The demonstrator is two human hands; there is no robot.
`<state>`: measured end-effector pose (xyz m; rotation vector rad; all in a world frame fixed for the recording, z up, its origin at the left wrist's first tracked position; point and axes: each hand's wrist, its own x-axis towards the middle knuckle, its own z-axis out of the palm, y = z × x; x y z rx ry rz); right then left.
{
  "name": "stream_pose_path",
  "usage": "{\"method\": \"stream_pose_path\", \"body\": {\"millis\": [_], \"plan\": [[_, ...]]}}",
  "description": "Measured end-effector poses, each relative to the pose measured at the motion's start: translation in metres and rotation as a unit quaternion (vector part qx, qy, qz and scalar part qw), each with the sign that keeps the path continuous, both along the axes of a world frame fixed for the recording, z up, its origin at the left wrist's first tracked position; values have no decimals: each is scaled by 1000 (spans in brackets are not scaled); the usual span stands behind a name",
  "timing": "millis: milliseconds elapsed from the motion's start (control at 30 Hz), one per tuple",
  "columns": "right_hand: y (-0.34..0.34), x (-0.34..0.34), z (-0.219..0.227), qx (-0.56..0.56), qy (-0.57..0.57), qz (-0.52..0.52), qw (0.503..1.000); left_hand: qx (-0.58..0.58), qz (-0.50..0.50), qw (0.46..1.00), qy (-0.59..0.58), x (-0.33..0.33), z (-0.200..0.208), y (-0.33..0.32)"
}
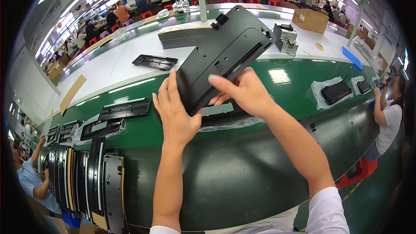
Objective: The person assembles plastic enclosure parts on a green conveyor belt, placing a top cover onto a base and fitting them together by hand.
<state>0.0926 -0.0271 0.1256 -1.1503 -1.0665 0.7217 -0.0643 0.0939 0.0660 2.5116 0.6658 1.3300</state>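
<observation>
A long black plastic casing panel (225, 54) is raised at a slant over the green bench, its upper end leaning right. It has screw holes, a narrow slot and small clips at the upper end. My left hand (175, 108) grips its lower end, fingers along the left edge and thumb underneath. At the right edge, my right hand (247, 93) holds the panel with its thumb over the face; its other fingers are partly hidden. Below the hands, a second black casing (236, 113) with a pale rectangular plate lies on clear plastic wrap, partly covered by my hands.
Stacked panels (113, 186) stand on edge at lower left. More black casings (125, 109) lie along the green surface (286, 95). A black part (155, 62), metal blocks (286, 43) and a carton (310, 20) sit on the white bench. Co-workers work at left and right (388, 117).
</observation>
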Motion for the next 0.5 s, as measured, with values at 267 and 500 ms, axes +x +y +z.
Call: {"method": "stream_pose_path", "body": {"millis": [267, 500], "plan": [[33, 150, -131, -268, -434, -247, 824, -389, -227, 862, -231, -4, -62, 71], [34, 184, -201, -326, -370, -332, 804, -417, -212, 835, -290, -15, -58, 82]]}}
